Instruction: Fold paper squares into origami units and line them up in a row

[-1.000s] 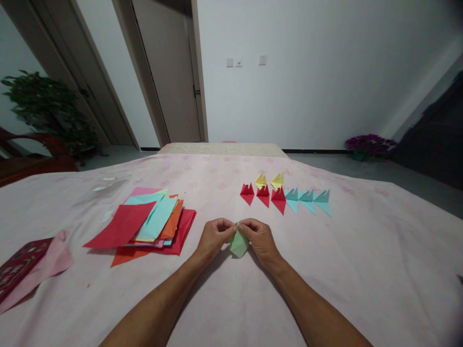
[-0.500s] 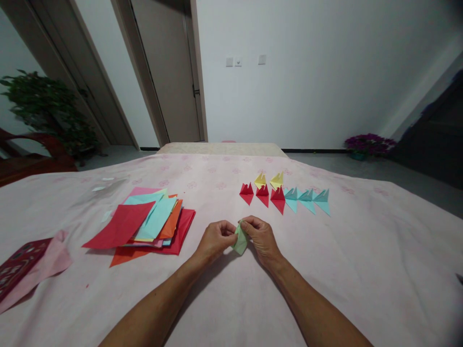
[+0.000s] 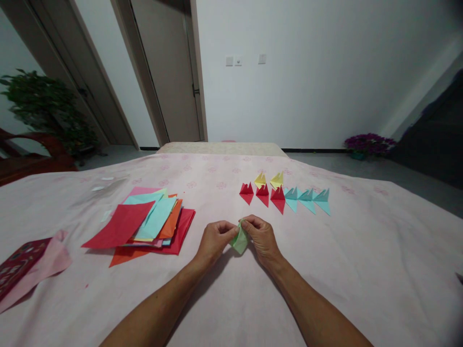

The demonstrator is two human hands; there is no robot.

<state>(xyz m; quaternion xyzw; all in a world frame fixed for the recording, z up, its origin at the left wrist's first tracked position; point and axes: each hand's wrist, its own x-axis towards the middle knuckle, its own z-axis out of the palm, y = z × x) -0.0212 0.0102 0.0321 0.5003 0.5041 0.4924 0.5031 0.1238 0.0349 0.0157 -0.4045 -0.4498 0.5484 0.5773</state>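
Note:
A small piece of folded light green paper (image 3: pixel 240 242) is held up between my two hands, over the middle of the table. My left hand (image 3: pixel 217 238) pinches its left edge near the top. On the other side, my right hand (image 3: pixel 261 237) grips the upper right part with thumb and fingers. The fingertips hide some of the folds. Beyond my hands stand several finished paper cranes: red cranes (image 3: pixel 262 194), light blue cranes (image 3: pixel 307 199) and yellow cranes (image 3: pixel 277 180).
To the left lies a loose stack of coloured paper sheets (image 3: pixel 159 224), with a red sheet (image 3: pixel 121 225) on top. A dark red box or case (image 3: pixel 21 262) rests on pink cloth or paper (image 3: pixel 50 267) at the far left. A pale pink tablecloth (image 3: pixel 325 284) covers the table.
My left thumb and fingers have shifted slightly on the green paper, and a bit more of its lower left shows. My right hand stays nearly still.

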